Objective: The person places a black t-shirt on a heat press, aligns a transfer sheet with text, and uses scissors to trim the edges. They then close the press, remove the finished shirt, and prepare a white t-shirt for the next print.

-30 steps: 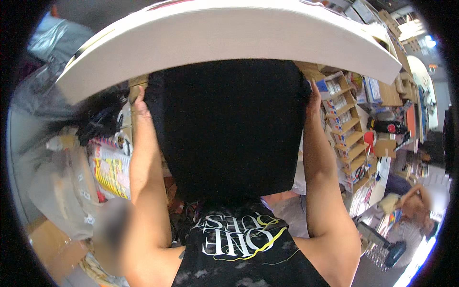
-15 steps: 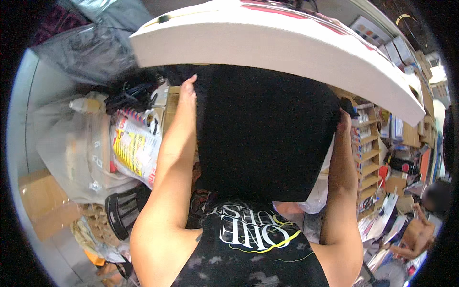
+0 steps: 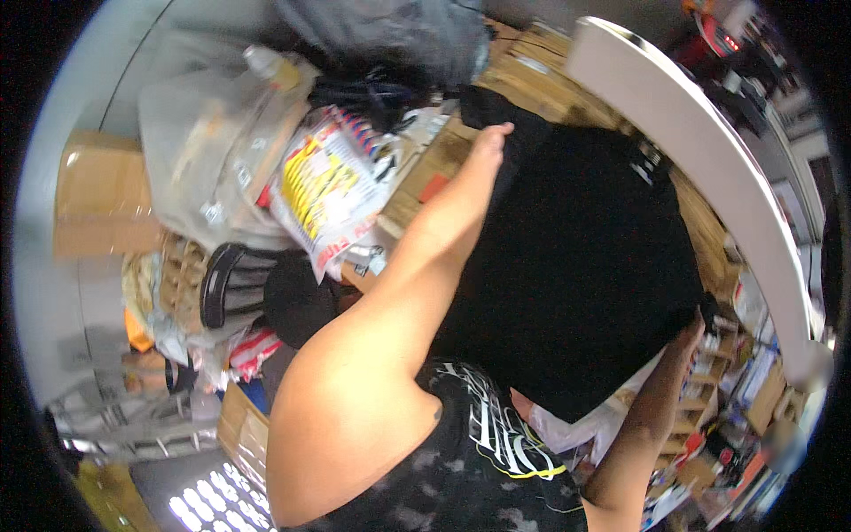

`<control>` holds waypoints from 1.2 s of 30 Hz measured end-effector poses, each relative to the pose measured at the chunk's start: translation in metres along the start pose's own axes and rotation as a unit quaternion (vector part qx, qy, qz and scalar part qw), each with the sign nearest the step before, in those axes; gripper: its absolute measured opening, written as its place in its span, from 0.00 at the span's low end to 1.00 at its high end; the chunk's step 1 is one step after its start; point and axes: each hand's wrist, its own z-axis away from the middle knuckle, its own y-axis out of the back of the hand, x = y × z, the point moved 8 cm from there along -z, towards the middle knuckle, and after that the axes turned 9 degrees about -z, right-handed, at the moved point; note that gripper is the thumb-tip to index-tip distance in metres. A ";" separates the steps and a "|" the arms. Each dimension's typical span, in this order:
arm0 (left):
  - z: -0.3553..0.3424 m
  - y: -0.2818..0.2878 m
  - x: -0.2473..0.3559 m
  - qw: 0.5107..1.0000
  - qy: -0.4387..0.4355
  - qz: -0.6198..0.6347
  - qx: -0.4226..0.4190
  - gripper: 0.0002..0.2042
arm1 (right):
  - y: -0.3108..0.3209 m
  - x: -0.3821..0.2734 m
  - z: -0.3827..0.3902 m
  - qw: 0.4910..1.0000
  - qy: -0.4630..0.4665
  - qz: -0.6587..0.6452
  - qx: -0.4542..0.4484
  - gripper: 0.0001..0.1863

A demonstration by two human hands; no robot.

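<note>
I hold a large piece of black cloth [image 3: 572, 266] stretched out by its two sides. My left hand [image 3: 495, 142] grips its upper-left edge, thumb on top, where a darker flap folds over. My right hand [image 3: 690, 332] is at the lower-right edge, fingers closed on it and partly hidden. Wooden boards [image 3: 523, 75] show under and around the cloth's top. A long white curved panel [image 3: 709, 124] runs along its upper-right side.
At the left are a cardboard box [image 3: 106, 195], a printed plastic package [image 3: 324, 191], clear plastic wrap [image 3: 191, 142], a black chair [image 3: 226, 284] and dark bags [image 3: 372, 40]. Cardboard compartments and clutter [image 3: 709, 390] stand at the lower right.
The view has turned leftward, so the cloth and white panel sit further right and tilted. The cloth no longer reaches the panel along its top; wooden boards now show between them.
</note>
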 end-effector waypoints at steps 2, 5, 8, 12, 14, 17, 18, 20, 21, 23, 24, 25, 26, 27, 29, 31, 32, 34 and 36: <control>0.009 0.009 0.000 0.992 0.034 -0.059 0.105 0.17 | 0.012 0.002 -0.009 0.999 0.002 0.046 0.021 0.24; 0.046 -0.001 0.054 0.839 -0.091 -0.476 0.247 0.27 | 0.011 -0.002 -0.005 0.982 0.004 0.162 0.101 0.24; 0.116 -0.070 0.113 0.653 -0.474 -0.537 0.247 0.14 | -0.071 -0.054 0.038 0.723 0.250 0.624 0.161 0.23; 0.173 -0.198 0.034 0.505 -0.542 -0.643 -0.193 0.10 | -0.265 0.010 0.115 0.501 0.525 0.674 -0.138 0.24; 0.187 -0.223 0.009 0.474 -0.570 -0.649 -0.168 0.17 | -0.321 0.054 0.133 0.448 0.524 0.695 -0.204 0.27; 0.171 -0.250 -0.015 0.482 -0.556 -0.653 -0.179 0.19 | -0.349 0.060 0.122 0.488 0.464 0.735 -0.074 0.29; 0.162 -0.256 -0.019 0.486 -0.539 -0.665 -0.178 0.20 | -0.356 0.057 0.118 0.488 0.454 0.742 -0.076 0.28; 0.145 -0.262 -0.023 0.497 -0.480 -0.697 -0.190 0.19 | -0.359 0.050 0.105 0.541 0.373 0.751 -0.066 0.27; 0.143 -0.267 -0.020 0.516 -0.474 -0.683 -0.207 0.19 | -0.364 0.045 0.102 0.563 0.357 0.741 -0.085 0.27; 0.145 -0.272 -0.007 0.550 -0.501 -0.638 -0.196 0.17 | -0.376 0.041 0.094 0.545 0.346 0.758 -0.093 0.25; 0.141 -0.273 -0.008 0.552 -0.471 -0.657 -0.206 0.17 | -0.379 0.038 0.089 0.546 0.347 0.756 -0.095 0.25; 0.141 -0.273 -0.003 0.560 -0.473 -0.650 -0.201 0.16 | -0.379 0.036 0.080 0.544 0.340 0.761 -0.098 0.25; 0.138 -0.272 0.001 0.563 -0.465 -0.652 -0.206 0.16 | -0.374 0.035 0.072 0.545 0.336 0.761 -0.108 0.24; 0.135 -0.269 0.009 0.550 -0.481 -0.655 -0.191 0.16 | -0.363 0.032 0.062 0.548 0.327 0.763 -0.103 0.24; 0.119 -0.250 0.022 0.554 -0.456 -0.669 -0.191 0.16 | -0.328 0.018 0.045 0.561 0.343 0.742 -0.128 0.23; 0.100 -0.221 0.041 0.555 -0.454 -0.676 -0.169 0.17 | -0.284 0.001 0.036 0.542 0.407 0.729 -0.093 0.23; 0.094 -0.206 0.052 0.530 -0.487 -0.681 -0.137 0.19 | -0.263 -0.004 0.030 0.536 0.419 0.729 -0.078 0.24; 0.069 -0.174 0.066 0.527 -0.482 -0.695 -0.080 0.19 | -0.220 -0.012 0.021 0.651 0.408 0.632 -0.099 0.24; 0.035 -0.140 0.062 0.585 -0.405 -0.701 -0.047 0.20 | -0.178 0.012 -0.001 0.915 0.209 0.309 -0.153 0.25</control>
